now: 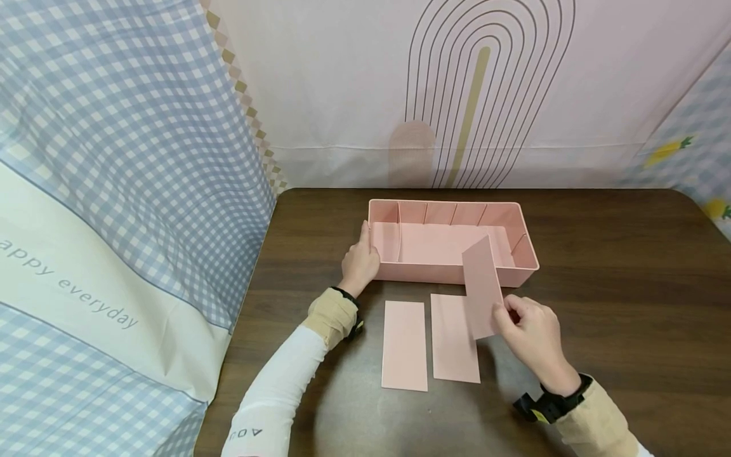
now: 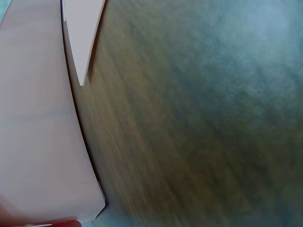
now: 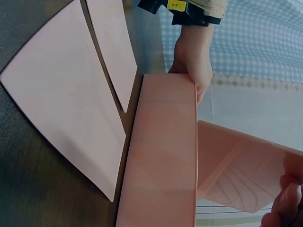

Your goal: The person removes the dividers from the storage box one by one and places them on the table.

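Observation:
A long pink box (image 1: pixel 419 273) stands on the table, with an upright divider (image 1: pixel 400 241) across its left part. My left hand (image 1: pixel 361 260) rests against the box's left end, index finger stretched along it; the right wrist view also shows this hand (image 3: pixel 194 61) at the box's end. Between thumb and fingers, my right hand (image 1: pixel 531 330) pinches a pink rectangular panel (image 1: pixel 481 292) by its lower right edge. That panel is tilted upright and overlaps the box's front wall in the head view. Two similar panels, a left one (image 1: pixel 404 346) and a right one (image 1: pixel 451 343), lie flat before the box.
The dark wooden table (image 1: pixel 617 285) extends well to the right of the box. Behind it hangs a pale patterned cloth (image 1: pixel 331 95), and a blue checked cloth (image 1: pixel 143 158) drapes along the left side. Thin vertical lines mark the box's inner back wall.

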Demonstrator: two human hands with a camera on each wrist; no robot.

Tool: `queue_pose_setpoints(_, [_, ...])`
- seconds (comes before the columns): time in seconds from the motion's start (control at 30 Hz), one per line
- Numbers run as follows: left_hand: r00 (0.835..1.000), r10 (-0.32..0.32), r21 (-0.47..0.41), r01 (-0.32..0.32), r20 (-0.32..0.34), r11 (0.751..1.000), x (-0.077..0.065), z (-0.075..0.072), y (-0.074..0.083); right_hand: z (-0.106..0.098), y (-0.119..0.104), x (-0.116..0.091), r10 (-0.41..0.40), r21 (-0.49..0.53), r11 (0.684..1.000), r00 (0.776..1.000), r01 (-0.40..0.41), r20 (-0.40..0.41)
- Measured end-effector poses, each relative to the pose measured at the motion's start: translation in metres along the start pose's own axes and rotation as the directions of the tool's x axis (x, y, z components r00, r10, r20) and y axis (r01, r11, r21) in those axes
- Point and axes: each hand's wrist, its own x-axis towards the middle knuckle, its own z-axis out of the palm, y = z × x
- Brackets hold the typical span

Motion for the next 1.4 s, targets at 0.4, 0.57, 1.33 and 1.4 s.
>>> queue_pose_setpoints(0.4, [1.000, -0.006, 0.005, 0.006, 0.009, 1.000, 0.001, 0.000, -0.001, -0.002, 0.004, -0.006, -0.007, 0.010, 1.000, 1.000, 0.007, -0.001])
queue_pose_setpoints(0.57, [1.000, -0.003, 0.005, 0.003, 0.005, 1.000, 0.001, 0.001, 0.000, -0.003, 0.004, -0.008, -0.016, 0.004, 1.000, 1.000, 0.016, -0.011])
queue_pose_setpoints(1.33, [1.000, -0.004, -0.006, 0.004, 0.004, 1.000, 0.000, 0.000, 0.000, -0.007, 0.007, -0.016, -0.040, 0.056, 0.998, 0.999, 0.042, -0.034])
queue_pose_setpoints(1.4, [1.000, -0.004, -0.008, 0.004, 0.005, 1.000, 0.000, 0.000, 0.000, -0.008, 0.007, -0.016, -0.045, 0.060, 0.997, 0.998, 0.047, -0.038])
